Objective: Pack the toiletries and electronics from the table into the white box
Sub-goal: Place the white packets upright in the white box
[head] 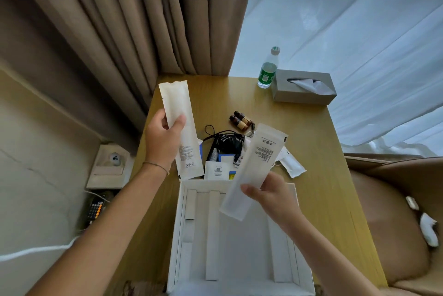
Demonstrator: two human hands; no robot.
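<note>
Above the white box (239, 247), your left hand (163, 142) and right hand (271, 197) each pinch a long paper sachet (181, 128) (254, 171); light, crushable, so keep each grip gentle, mid-length.

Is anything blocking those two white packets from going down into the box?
Nothing visible does. The left hand holds one white packet beyond the white box; the right hand holds the other packet over its open top.
</note>
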